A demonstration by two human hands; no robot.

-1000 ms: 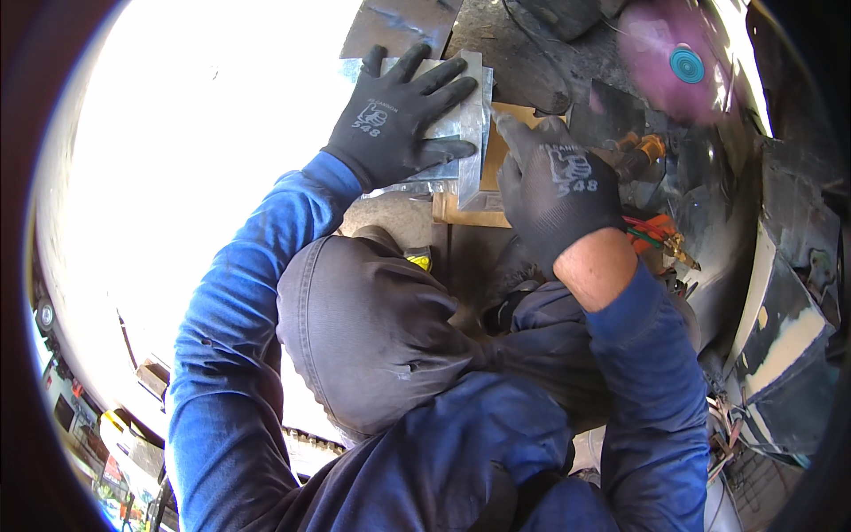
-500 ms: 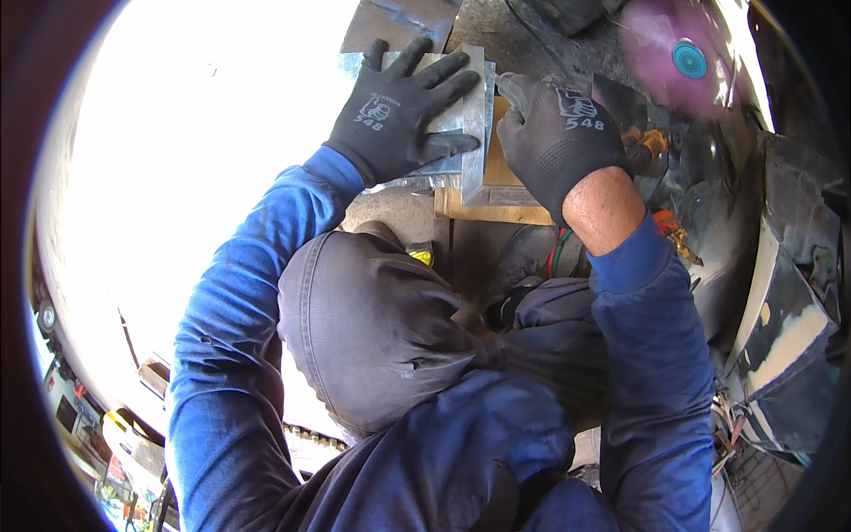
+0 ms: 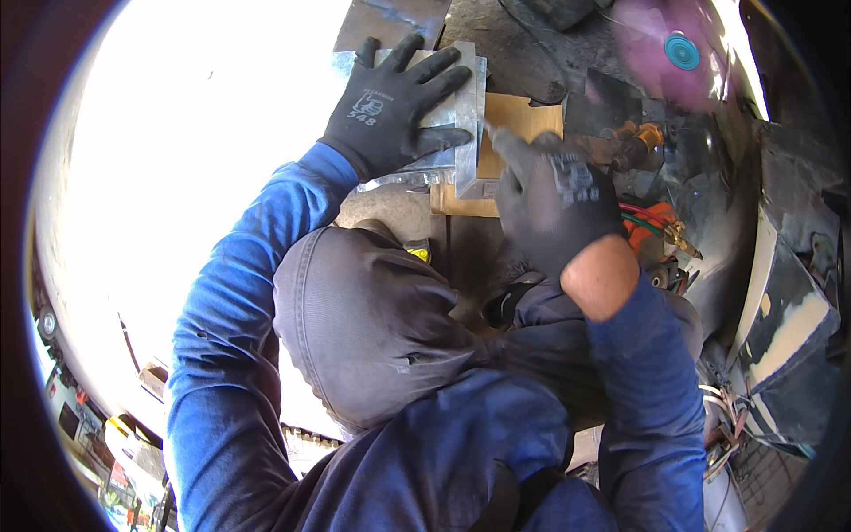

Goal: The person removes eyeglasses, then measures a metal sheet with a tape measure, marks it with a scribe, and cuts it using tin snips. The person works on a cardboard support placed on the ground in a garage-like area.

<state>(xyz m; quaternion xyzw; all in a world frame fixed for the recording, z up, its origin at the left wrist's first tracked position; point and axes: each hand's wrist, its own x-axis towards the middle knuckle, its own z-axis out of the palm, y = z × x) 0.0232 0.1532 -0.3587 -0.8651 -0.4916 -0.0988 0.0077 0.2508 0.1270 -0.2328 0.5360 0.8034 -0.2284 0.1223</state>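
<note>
Head view: nearest, much of the lower picture is filled by blue sleeves and a dark knee. Since the earlier frame the right hand [image 3: 554,204] has been drawn back off the metal plate [image 3: 456,115]; it is blurred, so its grip cannot be told. Beyond, the left hand [image 3: 394,106] is spread flat on the plate, whose long axis runs near-to-far over a wooden board [image 3: 519,120].

Both arms wear bright blue long sleeves. The left hand [image 3: 394,102] and right hand [image 3: 554,199] are in dark grey knit gloves with a pale printed mark on the back. The trousers are dark grey.
</note>
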